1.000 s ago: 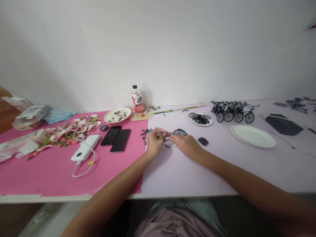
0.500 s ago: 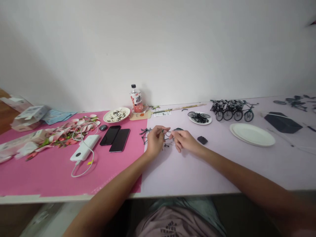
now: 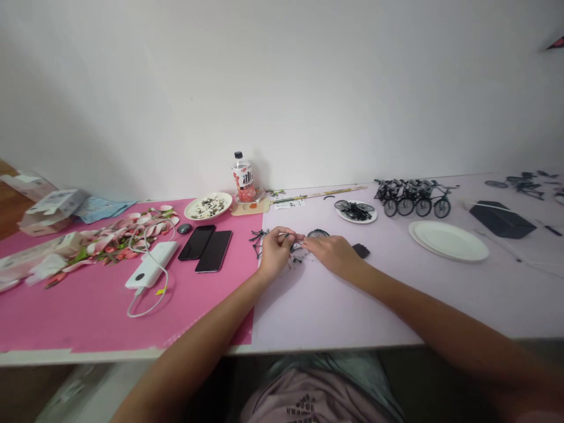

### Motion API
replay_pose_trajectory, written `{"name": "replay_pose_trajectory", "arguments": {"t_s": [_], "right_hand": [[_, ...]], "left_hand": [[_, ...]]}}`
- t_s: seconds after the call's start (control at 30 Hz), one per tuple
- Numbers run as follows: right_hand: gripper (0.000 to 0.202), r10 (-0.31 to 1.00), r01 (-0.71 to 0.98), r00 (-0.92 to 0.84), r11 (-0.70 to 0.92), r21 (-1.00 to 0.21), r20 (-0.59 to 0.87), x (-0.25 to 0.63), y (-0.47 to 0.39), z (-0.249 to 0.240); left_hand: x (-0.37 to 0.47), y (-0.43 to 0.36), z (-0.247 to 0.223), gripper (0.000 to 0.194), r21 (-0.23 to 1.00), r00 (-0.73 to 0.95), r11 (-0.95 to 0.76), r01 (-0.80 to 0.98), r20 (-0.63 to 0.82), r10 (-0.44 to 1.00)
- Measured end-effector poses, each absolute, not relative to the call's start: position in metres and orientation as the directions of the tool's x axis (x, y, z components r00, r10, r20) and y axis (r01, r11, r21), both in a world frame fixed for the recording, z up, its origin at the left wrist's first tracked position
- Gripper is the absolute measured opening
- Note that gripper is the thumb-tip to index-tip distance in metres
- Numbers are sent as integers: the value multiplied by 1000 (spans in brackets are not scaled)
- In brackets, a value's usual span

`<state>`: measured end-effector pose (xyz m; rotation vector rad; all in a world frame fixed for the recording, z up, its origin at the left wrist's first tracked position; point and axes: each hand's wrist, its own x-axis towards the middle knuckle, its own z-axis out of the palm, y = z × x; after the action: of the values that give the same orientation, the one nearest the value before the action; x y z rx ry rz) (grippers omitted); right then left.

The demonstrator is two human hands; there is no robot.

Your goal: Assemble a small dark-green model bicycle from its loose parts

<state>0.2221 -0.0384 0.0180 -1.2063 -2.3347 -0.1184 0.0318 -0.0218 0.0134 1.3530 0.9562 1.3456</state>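
My left hand (image 3: 275,251) is closed in a pinch around a small, thin dark toy bicycle part (image 3: 287,235), mostly covered by the fingers. Close against it, the fingertips of my right hand (image 3: 335,255) are pressed together at the same spot; whatever they pinch is too small to make out. Beneath the hands lie small dark loose parts (image 3: 297,259). A spoked toy wheel (image 3: 318,233) rests just behind my right hand. Dark toy bicycle frames (image 3: 257,239) lie left of my left hand, and a black block-like piece (image 3: 361,251) is beside my right wrist.
Several assembled toy bicycles (image 3: 414,198) stand at the back right. Nearby are a plate of black parts (image 3: 356,211), stacked white plates (image 3: 458,242) and a dark box (image 3: 502,220). Leftward lie phones (image 3: 214,251), a power bank (image 3: 152,264), a bottle (image 3: 244,179) and petals (image 3: 114,238).
My right hand has turned palm-down, its fingers now meeting my left fingertips lower down. More of the wheel behind it shows. My left hand has barely moved.
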Motion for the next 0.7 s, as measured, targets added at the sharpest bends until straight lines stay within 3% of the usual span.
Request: {"name": "replay_pose_trajectory", "arguments": {"t_s": [0.1,0.17,0.23,0.3,0.37,0.47,0.57,0.7], "right_hand": [[35,807,755,-381,553,-353,450,217,-42,16],[38,869,648,-307,490,-584,388,213,-45,16],[46,926,419,-296,346,-839,234,209,-48,16],[52,936,141,-348,109,-984,54,207,-49,16],[52,907,-82,-418,-90,-993,-47,207,-47,16],[53,872,-220,-483,-215,-951,-85,209,-42,16],[55,882,-176,-467,-164,-971,-65,211,-39,17],[54,926,75,-373,90,-993,56,209,-42,20]], "left_hand": [[34,-25,12,30,970,62,-222,-104,229,972],[36,-27,11,25,967,43,-236,-99,241,969],[37,-29,9,19,956,20,-282,-82,285,958],[37,-30,7,12,926,0,-374,-60,374,927],[36,-29,4,3,871,-4,-491,-25,491,871],[32,-25,0,8,787,38,-612,70,611,790],[30,-22,1,7,784,71,-611,112,607,791],[31,-23,6,11,856,76,-514,62,509,857]]}}
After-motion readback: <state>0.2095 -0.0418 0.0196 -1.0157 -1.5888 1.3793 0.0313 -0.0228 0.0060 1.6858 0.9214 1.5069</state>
